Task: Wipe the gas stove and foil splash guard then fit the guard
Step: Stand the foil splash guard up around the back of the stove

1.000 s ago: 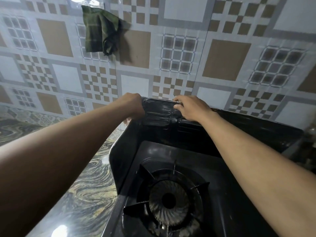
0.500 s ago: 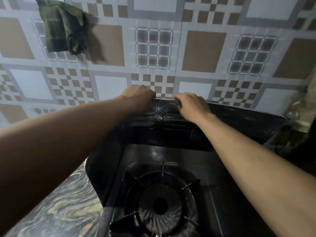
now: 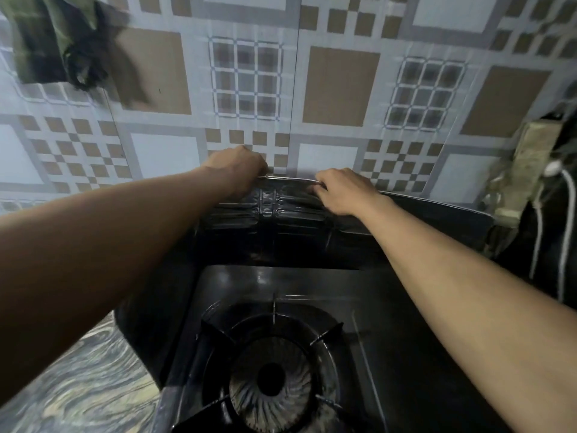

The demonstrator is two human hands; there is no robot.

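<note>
Black embossed foil splash guard [image 3: 290,220] stands behind your black gas stove [image 3: 281,285], against the patterned tiled wall [image 3: 340,85]; your left hand [image 3: 237,165] and right hand [image 3: 343,192] have kept their fingers curled over its top rim; both hands barely shifted, so fitting looks nearly done.

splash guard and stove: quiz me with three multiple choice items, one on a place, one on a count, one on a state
1. Where is the green cloth? A in a sink; B up on the tiled wall, upper left; C on a chair.
2. How many burners show on the stove? A three; B two; C one.
3. What are the left hand and right hand doing? A gripping the top edge of the splash guard; B hanging idle; C holding a sponge.

Answers: B, it hangs against the tiles at upper left; C, only one ring with its pan supports is in view; A, both hands' fingers curl over the guard's rim.
</note>
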